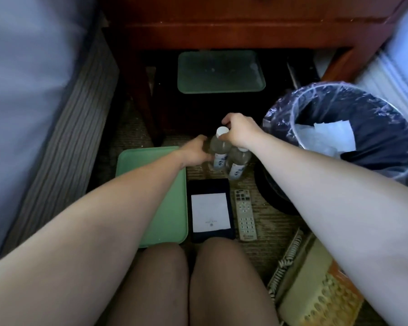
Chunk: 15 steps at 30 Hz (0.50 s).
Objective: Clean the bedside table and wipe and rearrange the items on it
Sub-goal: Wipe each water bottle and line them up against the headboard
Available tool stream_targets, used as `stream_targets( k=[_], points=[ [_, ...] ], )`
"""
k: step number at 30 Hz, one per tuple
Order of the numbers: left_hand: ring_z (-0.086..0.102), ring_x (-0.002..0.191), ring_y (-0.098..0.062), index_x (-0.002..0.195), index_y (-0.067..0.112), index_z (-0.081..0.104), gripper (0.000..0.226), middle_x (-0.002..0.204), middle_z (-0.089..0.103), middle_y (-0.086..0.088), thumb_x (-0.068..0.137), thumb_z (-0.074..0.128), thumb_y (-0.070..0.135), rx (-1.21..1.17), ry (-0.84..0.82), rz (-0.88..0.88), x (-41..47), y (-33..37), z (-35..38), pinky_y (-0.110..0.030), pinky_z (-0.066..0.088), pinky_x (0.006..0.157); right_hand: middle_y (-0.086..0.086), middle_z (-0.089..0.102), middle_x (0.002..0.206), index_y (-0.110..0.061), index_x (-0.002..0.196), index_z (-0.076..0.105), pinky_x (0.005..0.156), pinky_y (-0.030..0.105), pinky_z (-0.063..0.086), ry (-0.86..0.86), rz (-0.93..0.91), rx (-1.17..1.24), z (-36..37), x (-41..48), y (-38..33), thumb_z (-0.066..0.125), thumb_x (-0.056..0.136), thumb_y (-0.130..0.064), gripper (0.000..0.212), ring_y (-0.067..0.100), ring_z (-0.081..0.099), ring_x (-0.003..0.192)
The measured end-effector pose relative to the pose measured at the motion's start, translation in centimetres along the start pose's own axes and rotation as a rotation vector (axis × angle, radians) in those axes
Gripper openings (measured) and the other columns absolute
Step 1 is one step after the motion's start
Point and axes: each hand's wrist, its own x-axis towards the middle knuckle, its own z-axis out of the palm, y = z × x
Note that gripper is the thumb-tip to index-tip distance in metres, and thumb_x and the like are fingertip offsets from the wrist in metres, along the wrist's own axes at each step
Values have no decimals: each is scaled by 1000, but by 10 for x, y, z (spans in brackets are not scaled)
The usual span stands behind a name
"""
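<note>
1. The water bottle [218, 149] stands upright on the carpet [269, 215] in front of the bedside table [233, 31], not on it. It is see-through with a white cap [222, 131] and a printed label low down; how full it is cannot be told.
2. The left hand [196, 150] grips the bottle's body from the left, fingers wrapped round it.
3. The right hand [239, 131] comes from above, fingers curled over the cap and pinching it.
4. A second bottle [238, 162] of the same kind stands touching the first on its right. Its cap is partly hidden under the right wrist.
5. A green tray [167, 208] lies flat on the carpet just left of the bottles, under the left forearm; nothing shows in the part that is visible.
6. Beside that tray lies a dark folder [207, 185] with a white notepad [210, 212] on it.
7. Right of the folder lies a pale remote control [245, 214], buttons up.
8. Nearer the person, to the right, a beige telephone [316, 278] with a coiled cord sits on the floor.
9. A round bin [372, 107] stands right of the bottles, lined with a clear plastic bag folded over its rim. Inside lie white crumpled papers [332, 135].
10. Under the bedside table a second green tray [222, 71] rests on something dark; its surface looks dusty.
11. Bed edges [33, 90] flank the scene on both sides.
</note>
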Motion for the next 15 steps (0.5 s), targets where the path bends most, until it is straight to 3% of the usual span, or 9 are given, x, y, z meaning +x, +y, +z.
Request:
stream_targets(
  k=[7, 15],
  points=[
    [54, 122, -23, 143, 15, 36, 68, 133, 56, -7, 85, 72, 14, -107, -26, 16, 21, -14, 16, -44, 45, 105, 8, 66, 112, -26, 113, 66, 87, 39, 53, -13, 0, 7, 11, 12, 7, 74, 82, -23, 32, 27, 62, 103],
    [55, 121, -26, 141, 12, 37, 66, 134, 55, -9, 85, 71, 9, -165, 7, 36, 15, -20, 5, -47, 47, 102, -1, 67, 109, -34, 111, 67, 78, 35, 49, 12, -32, 14, 7, 9, 1, 77, 81, -32, 31, 24, 62, 101]
  ],
)
